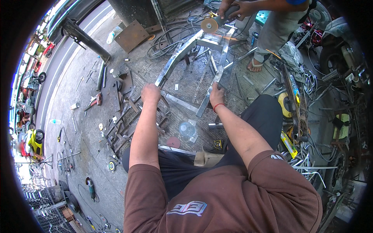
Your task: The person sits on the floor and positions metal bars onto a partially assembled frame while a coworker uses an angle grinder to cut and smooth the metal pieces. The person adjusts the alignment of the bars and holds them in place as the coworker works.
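Firmly gripping the frame (186, 46), lying on the floor (77, 101) ahead of the knees: left hand (150, 93) curled tight around the left rail end, right hand (217, 94) closed over the right rail end. Bracing both arms evenly, keeping the frame steady while a co-worker's grinder (211, 24) is throwing sparks at the far end.
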{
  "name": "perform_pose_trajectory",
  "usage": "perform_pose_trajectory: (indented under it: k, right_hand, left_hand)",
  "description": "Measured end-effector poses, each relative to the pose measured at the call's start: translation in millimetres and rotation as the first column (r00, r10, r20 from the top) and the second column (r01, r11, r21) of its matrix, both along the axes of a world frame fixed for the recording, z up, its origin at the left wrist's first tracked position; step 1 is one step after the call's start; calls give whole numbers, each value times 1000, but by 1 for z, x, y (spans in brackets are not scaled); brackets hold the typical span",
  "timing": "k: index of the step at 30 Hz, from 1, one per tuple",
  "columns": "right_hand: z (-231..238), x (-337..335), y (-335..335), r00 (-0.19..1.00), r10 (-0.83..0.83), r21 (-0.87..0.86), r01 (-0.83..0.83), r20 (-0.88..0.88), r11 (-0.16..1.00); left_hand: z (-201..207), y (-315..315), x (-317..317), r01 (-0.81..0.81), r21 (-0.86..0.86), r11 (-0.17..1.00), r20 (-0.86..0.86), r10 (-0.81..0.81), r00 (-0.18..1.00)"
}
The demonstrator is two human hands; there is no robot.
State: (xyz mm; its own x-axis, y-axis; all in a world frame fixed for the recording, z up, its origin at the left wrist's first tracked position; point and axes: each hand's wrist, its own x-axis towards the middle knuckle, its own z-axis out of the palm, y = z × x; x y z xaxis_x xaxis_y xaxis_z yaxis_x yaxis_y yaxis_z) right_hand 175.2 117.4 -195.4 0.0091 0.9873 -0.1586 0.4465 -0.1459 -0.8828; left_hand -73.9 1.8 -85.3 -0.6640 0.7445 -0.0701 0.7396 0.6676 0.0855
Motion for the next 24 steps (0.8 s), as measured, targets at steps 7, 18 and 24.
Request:
perform_pose_trajectory:
  k: [7,18,24]
  right_hand:
    - [10,2,-2,998,-48,-86,45,-34,995]
    - [-5,4,0,975,126,91,-144,184,985]
    - [-11,1,2,995,51,55,-56,81,997]
  left_hand:
    - [-2,-1,-1,-6,-9,1000,-1,6,1000]
    - [0,-1,1,2,-10,1000,-7,-2,1000]
    - [4,-1,4,-26,-10,1000,7,26,1000]
